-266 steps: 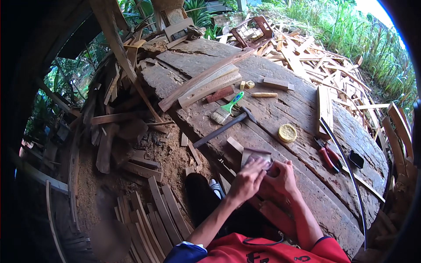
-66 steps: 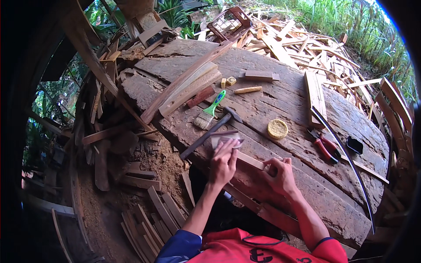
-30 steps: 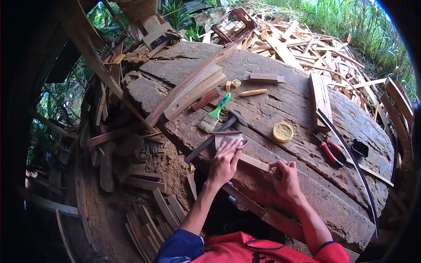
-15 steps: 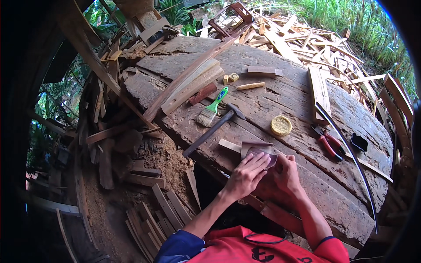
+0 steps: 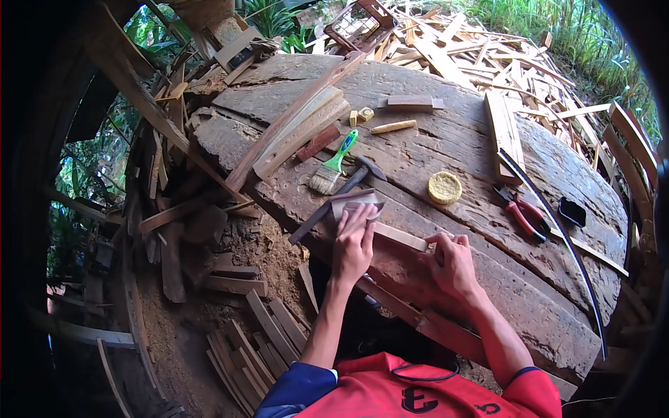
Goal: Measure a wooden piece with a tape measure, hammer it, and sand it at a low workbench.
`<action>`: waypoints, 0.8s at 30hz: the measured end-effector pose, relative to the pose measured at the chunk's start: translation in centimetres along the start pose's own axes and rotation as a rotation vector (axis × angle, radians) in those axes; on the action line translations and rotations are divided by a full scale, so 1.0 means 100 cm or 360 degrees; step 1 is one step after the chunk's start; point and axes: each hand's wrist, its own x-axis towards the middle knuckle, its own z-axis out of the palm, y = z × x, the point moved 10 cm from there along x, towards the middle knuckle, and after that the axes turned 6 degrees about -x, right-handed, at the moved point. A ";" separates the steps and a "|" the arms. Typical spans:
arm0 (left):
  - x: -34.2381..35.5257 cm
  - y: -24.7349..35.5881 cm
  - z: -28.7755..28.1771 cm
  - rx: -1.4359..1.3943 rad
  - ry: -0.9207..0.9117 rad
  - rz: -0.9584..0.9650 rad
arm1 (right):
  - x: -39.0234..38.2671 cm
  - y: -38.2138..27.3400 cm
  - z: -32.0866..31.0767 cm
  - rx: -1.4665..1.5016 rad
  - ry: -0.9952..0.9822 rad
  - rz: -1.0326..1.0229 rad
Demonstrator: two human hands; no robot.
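Observation:
My left hand (image 5: 355, 244) presses brownish sandpaper (image 5: 354, 198) onto the far end of a narrow pale wooden strip (image 5: 396, 234). My right hand (image 5: 451, 268) has its fingers closed on the near end of that strip. Just left of the sandpaper lies a hammer (image 5: 309, 224), its handle partly behind it. A green-handled paintbrush (image 5: 333, 161) is above them, and a round yellowish disc-like item (image 5: 444, 187) rests to the upper right of the strip.
Red-handled pliers (image 5: 523, 217), a small black tray (image 5: 571, 211) and a long black strip (image 5: 557, 240) lie at the bench's (image 5: 536, 327) right. Boards (image 5: 293, 139) and small blocks sit farther back. Wood offcuts (image 5: 446, 49) are heaped behind the bench and at left, near a plastic crate (image 5: 359, 24).
Since half a second ago my left hand has moved up-left with the sandpaper along the strip, away from my right hand, exposing the strip between them. My right hand has shifted slightly.

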 end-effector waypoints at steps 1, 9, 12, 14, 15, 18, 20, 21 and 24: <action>0.001 -0.003 -0.002 0.0043 0.0013 -0.0051 | -0.001 -0.001 -0.001 0.0003 0.0005 -0.0008; -0.009 0.017 0.004 -0.0052 -0.0266 0.0061 | -0.005 -0.005 -0.002 0.0063 -0.0042 -0.0033; -0.001 -0.009 -0.006 0.0062 -0.0167 0.0015 | -0.004 -0.003 0.003 0.0055 -0.0053 -0.0014; -0.010 0.030 0.024 -0.0015 -0.0385 0.0114 | -0.002 -0.001 0.000 0.0065 -0.0058 -0.0005; -0.019 0.063 0.032 -0.0162 -0.0430 0.0318 | -0.005 0.003 -0.001 0.0066 -0.0069 0.0028; -0.015 0.064 0.025 -0.0377 -0.0468 0.0317 | -0.004 0.005 0.001 0.0004 -0.0067 -0.0025; -0.001 0.012 0.008 -0.0254 -0.0244 0.0121 | -0.006 -0.003 0.000 0.0048 -0.0071 -0.0006; 0.012 -0.004 -0.004 -0.0204 -0.0160 0.0078 | -0.006 -0.003 0.000 0.0048 -0.0073 -0.0005; 0.007 0.011 0.013 -0.0132 -0.0217 0.0090 | -0.005 0.000 0.001 0.0022 -0.0065 0.0006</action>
